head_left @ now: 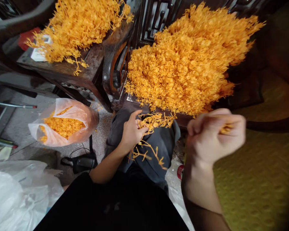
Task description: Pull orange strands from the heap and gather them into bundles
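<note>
My left hand pinches a branching orange plastic sprig over my lap, and more thin orange stems dangle beneath the fingers. On the right, my right hand is raised and closed in a fist, slightly blurred. Small orange bits show in its curled fingers; their exact kind is hard to make out. Just beyond my hands a large heap of orange sprigs covers the dark wooden seat.
A second orange pile lies on a wooden side table. On the floor at left stands a plastic bag holding orange pieces. Near it are a black pouch and white plastic sheeting. An olive textured cushion is at right.
</note>
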Demonstrator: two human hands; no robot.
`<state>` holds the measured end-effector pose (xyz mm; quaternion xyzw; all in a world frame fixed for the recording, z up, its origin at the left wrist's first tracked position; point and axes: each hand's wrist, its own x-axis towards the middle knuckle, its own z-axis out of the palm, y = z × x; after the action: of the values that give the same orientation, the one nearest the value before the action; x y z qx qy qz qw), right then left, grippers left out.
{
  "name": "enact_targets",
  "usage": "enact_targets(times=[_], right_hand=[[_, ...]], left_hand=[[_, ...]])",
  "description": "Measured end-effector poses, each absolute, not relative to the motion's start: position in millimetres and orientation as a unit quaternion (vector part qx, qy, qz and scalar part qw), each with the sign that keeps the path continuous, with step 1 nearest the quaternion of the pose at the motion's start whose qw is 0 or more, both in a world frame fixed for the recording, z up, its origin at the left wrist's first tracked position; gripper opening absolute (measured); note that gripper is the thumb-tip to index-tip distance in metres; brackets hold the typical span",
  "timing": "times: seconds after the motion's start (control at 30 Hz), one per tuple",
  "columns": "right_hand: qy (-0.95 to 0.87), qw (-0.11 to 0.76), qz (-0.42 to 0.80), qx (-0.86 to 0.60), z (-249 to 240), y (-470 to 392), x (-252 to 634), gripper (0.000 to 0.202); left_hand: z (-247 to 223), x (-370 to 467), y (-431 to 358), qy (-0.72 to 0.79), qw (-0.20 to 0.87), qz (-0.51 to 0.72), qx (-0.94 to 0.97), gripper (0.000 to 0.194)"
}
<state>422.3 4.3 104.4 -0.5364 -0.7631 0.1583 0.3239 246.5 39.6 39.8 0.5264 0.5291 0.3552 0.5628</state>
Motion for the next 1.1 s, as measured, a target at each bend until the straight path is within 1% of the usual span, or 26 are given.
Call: enact_targets(times=[0.1, 0.2, 0.27, 0.3, 0.33, 0.37, 0.4, 0.47, 0.5, 0.53, 0.6, 0.67, 0.8, 0.83, 0.87, 0.9, 0.93, 0.97, 1.03, 1.07, 1.1], right_hand=[[-0.77, 0.314, 0.162, -0.532, 106, 3, 427, 0.051], [-0.796, 0.275, 0.146, -0.519, 105, 5, 431, 0.049], [-0.824, 0.244, 0.124, -0.496, 102, 8, 433, 0.039], [-0.837, 0.247, 0.118, -0.474, 102, 9, 433, 0.032], [-0.839, 0.275, 0.116, -0.456, 102, 10, 433, 0.023], [-0.824, 0.33, 0.114, -0.447, 103, 10, 432, 0.016], [-0.789, 0.407, 0.109, -0.448, 105, 10, 432, 0.009], [-0.684, 0.549, 0.096, -0.471, 112, 9, 431, 0.006], [-0.646, 0.584, 0.089, -0.484, 116, 8, 431, 0.007], [-0.635, 0.59, 0.09, -0.49, 119, 8, 432, 0.006], [-0.683, 0.537, 0.112, -0.482, 124, 10, 432, 0.004], [-0.758, 0.444, 0.138, -0.457, 122, 15, 432, 0.005], [-0.854, 0.224, 0.116, -0.456, 110, 30, 424, 0.025], [-0.86, 0.188, 0.106, -0.461, 108, 34, 421, 0.024], [-0.862, 0.179, 0.105, -0.463, 106, 38, 419, 0.019], [-0.856, 0.202, 0.109, -0.464, 107, 42, 418, 0.014], [-0.834, 0.259, 0.114, -0.473, 110, 46, 418, 0.013], [-0.793, 0.344, 0.116, -0.489, 116, 49, 418, 0.015], [-0.657, 0.549, 0.112, -0.505, 132, 53, 422, 0.019], [-0.589, 0.63, 0.11, -0.495, 141, 53, 425, 0.021], [-0.539, 0.683, 0.111, -0.48, 149, 51, 428, 0.023]], left_hand=[[38, 246, 43, 0.521, 0.563, 0.352, 0.535, 0.081], [44, 246, 43, 0.51, 0.563, 0.355, 0.545, 0.084], [47, 246, 43, 0.502, 0.564, 0.356, 0.55, 0.084], [47, 246, 43, 0.501, 0.565, 0.354, 0.551, 0.083], [47, 245, 43, 0.504, 0.567, 0.35, 0.55, 0.082], [45, 245, 43, 0.509, 0.568, 0.344, 0.548, 0.081], [43, 244, 44, 0.514, 0.569, 0.338, 0.546, 0.08], [39, 243, 45, 0.518, 0.572, 0.327, 0.546, 0.079], [37, 243, 46, 0.517, 0.573, 0.323, 0.548, 0.08], [36, 243, 47, 0.515, 0.573, 0.32, 0.551, 0.082], [37, 243, 49, 0.514, 0.571, 0.315, 0.556, 0.083], [40, 243, 50, 0.517, 0.568, 0.308, 0.561, 0.083], [40, 243, 50, 0.503, 0.55, 0.312, 0.589, 0.086], [39, 243, 50, 0.5, 0.551, 0.314, 0.59, 0.087], [37, 243, 50, 0.499, 0.556, 0.313, 0.586, 0.087], [36, 243, 49, 0.5, 0.563, 0.308, 0.582, 0.087], [35, 242, 49, 0.503, 0.568, 0.304, 0.576, 0.085], [34, 242, 49, 0.506, 0.57, 0.3, 0.573, 0.082], [35, 241, 48, 0.506, 0.57, 0.297, 0.575, 0.077], [35, 241, 48, 0.505, 0.571, 0.298, 0.575, 0.076], [37, 241, 48, 0.503, 0.571, 0.3, 0.575, 0.075]])
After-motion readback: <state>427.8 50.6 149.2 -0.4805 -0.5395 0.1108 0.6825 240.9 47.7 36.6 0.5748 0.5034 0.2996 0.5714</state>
